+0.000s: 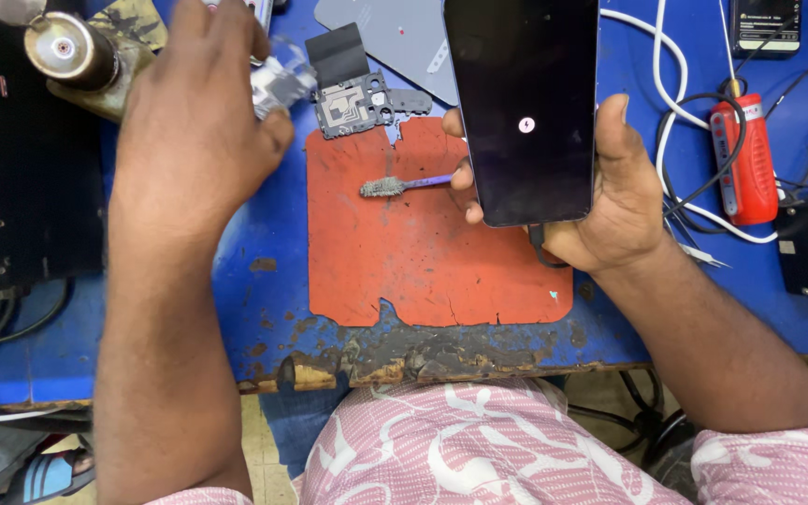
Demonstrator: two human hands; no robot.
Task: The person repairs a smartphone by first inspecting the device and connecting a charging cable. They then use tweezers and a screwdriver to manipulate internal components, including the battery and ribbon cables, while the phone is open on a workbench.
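Nearest the camera, a lap in pink-and-white patterned cloth (441, 449) is seen below the chipped front edge of a blue workbench (264, 281). On the bench a worn orange-red mat (404, 252) is laid, cracked along its near edge. Over the mat's right part, a dark smartphone (524, 103) is held upright in the right hand (610, 201), which is closed around the phone's lower end, thumb on the right edge and fingertips showing at the left edge; the screen is black except for a small round white charging symbol. A dark cable is seen leaving the phone's bottom under the palm. A purple-handled brush (404, 185) with grey bristles lies on the mat just beside the fingertips of that hand. Farther back on the left, the left hand (194, 122) is curled down over a small clear plastic piece (282, 82), which is gripped between thumb and fingers. Just beyond the mat a dark phone inner frame (357, 101) rests, with a grey back cover (395, 42) behind it. At far left a brass-tipped nozzle (67, 51) is noted; at far right a red tool (748, 159) lies among white and black cables (675, 75).
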